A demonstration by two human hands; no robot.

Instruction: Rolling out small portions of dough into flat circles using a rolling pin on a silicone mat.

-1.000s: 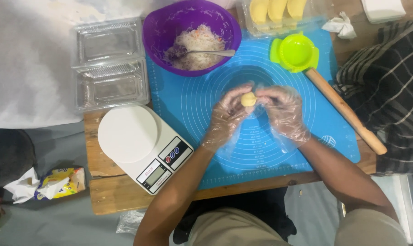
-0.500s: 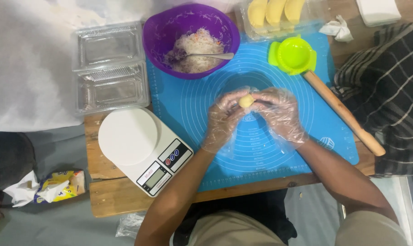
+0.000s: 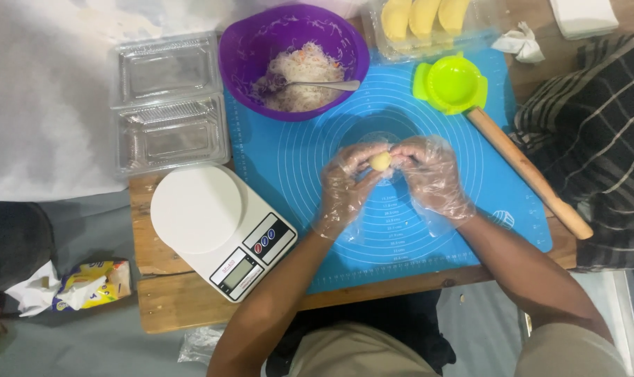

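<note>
Both my hands wear clear plastic gloves and meet above the blue silicone mat (image 3: 310, 160). Between their fingertips sits a small pale yellow dough ball (image 3: 380, 161). My left hand (image 3: 347, 187) cups it from the left and my right hand (image 3: 432, 177) pinches it from the right. A purple bowl (image 3: 241, 49) of shredded white filling with a metal spoon (image 3: 324, 86) stands at the mat's far edge. A green round dumpling press (image 3: 452, 85) lies at the far right of the mat.
A white kitchen scale (image 3: 215, 223) sits on the wooden table's left. An open clear clamshell box (image 3: 166, 105) lies beyond it. A wooden rolling pin (image 3: 528, 171) lies along the mat's right edge. A clear tray of folded yellow pastries (image 3: 423, 15) is at the back. Checked cloth (image 3: 596, 132) covers the right.
The hands have kept working the dough ball in about the same spot, fingers shifting slightly around it. Nothing else on the table has moved.
</note>
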